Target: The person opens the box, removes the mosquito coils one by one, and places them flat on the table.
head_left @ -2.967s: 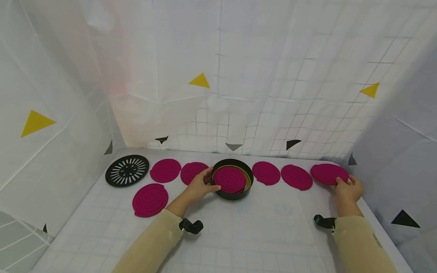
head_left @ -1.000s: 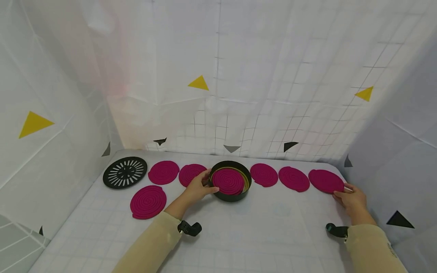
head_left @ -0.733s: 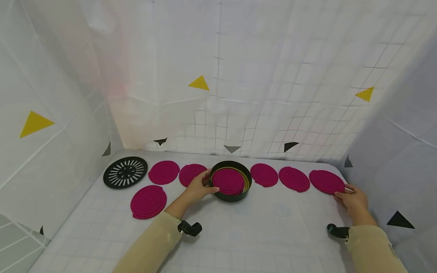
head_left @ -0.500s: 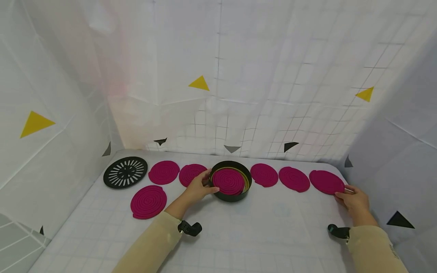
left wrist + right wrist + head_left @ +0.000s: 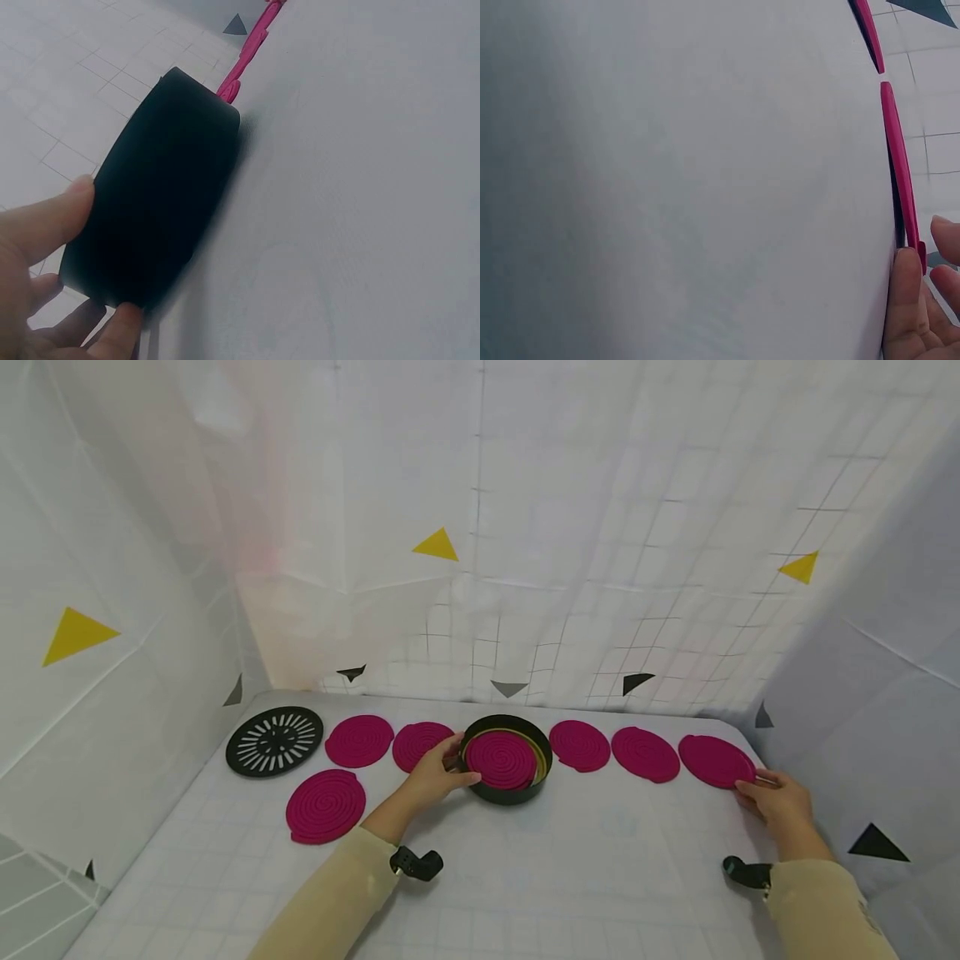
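My left hand grips the near-left side of a round black tin, its thumb at the rim. A magenta spiral disc like a mosquito coil sits inside the tin, within a yellowish ring. In the left wrist view, thumb and fingers curl round the dark wall of the tin. At far right, my right hand has thumb and fingers around the near-right edge of another mosquito coil, which lies nearly flat. The right wrist view shows that coil edge-on, with a fingertip at its end.
More mosquito coils lie in a row along the back: two left of the tin, such as this coil, and two right of it. One coil lies nearer the front. A black slotted lid lies at back left. White sheeting surrounds the table.
Three seconds ago my right hand held the far-right coil tilted up; now it lies lower and flatter, and the hand has moved to its right edge. My left hand stays on the tin.
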Demonstrator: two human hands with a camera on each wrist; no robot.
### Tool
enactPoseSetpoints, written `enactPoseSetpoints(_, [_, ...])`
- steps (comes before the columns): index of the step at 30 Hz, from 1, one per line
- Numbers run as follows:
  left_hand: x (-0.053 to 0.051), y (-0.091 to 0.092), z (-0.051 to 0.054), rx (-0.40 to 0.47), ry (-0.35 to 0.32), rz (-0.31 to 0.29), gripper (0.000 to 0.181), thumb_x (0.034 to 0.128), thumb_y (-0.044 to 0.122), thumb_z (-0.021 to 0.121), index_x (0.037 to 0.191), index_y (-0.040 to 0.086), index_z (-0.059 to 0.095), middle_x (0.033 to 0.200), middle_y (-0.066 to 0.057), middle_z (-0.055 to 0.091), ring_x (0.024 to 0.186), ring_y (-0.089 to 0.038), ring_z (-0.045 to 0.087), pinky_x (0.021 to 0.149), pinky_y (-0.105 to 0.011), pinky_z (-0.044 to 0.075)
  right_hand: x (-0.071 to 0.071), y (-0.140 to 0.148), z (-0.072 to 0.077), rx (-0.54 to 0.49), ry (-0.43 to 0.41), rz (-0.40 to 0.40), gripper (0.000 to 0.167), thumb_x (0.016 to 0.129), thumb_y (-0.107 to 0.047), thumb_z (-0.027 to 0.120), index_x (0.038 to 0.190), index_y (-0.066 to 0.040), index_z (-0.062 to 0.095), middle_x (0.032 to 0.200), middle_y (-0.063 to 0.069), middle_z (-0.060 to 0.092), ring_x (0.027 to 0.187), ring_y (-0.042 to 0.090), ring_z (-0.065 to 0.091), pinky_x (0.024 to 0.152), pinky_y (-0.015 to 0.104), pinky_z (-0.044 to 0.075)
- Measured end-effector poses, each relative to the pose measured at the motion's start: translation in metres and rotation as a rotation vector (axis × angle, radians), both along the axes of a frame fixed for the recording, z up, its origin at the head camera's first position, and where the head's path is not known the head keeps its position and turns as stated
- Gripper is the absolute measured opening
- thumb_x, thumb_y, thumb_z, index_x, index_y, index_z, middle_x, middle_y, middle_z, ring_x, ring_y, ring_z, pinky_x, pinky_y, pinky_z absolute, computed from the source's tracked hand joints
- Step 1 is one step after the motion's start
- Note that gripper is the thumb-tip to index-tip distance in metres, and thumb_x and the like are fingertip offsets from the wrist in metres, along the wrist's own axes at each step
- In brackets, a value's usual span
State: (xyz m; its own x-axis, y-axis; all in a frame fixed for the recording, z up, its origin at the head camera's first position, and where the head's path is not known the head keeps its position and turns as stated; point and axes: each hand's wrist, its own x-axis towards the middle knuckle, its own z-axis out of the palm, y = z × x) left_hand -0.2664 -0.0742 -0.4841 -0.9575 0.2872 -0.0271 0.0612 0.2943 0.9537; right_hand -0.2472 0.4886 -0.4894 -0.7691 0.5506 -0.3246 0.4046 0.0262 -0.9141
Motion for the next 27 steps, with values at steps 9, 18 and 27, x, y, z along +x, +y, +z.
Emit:
enactPoseSetpoints(9, [0.0, -0.001, -0.003, -0.006, 0.001, 0.01, 0.085, 0.0865, 0.02, 0.081, 0.156, 0.009, 0.034, 0.153, -0.015, 0.043, 0.137, -0.034, 0.045, 0.106, -0.048, 0.045, 0.0, 0.003, -0.004, 0.032, -0.011, 0.032, 0.083, 0.088, -0.004, 0.075, 0.154, 0.004, 0.026, 0.123, 0.026, 0.05, 0.059, 0.005, 0.065, 0.063, 0.027, 0.06])
enactPoseSetpoints(18, [0.0, -0.003, -0.004, -0.015, 0.004, 0.014, 0.085, 0.0864, 0.022, 0.081, 0.156, 0.011, 0.034, 0.153, -0.013, 0.044, 0.137, -0.034, 0.045, 0.107, -0.048, 0.044, 0.003, 0.005, -0.009, 0.093, -0.041, 0.076, 0.086, 0.088, -0.016, 0.078, 0.155, 0.002, 0.026, 0.143, 0.031, 0.04, 0.061, 0.0, 0.063, 0.062, 0.023, 0.058])
enactPoseSetpoints(27, [0.0, 0.0, -0.001, 0.005, 0.006, 0.004, 0.085, 0.0869, 0.02, 0.081, 0.156, 0.009, 0.034, 0.153, -0.014, 0.043, 0.138, -0.034, 0.044, 0.109, -0.049, 0.042, 0.012, 0.004, -0.002, 0.179, -0.062, 0.124, 0.088, 0.091, -0.029, 0.075, 0.155, 0.003, 0.024, 0.146, 0.033, 0.037, 0.063, -0.001, 0.062, 0.055, 0.023, 0.057])
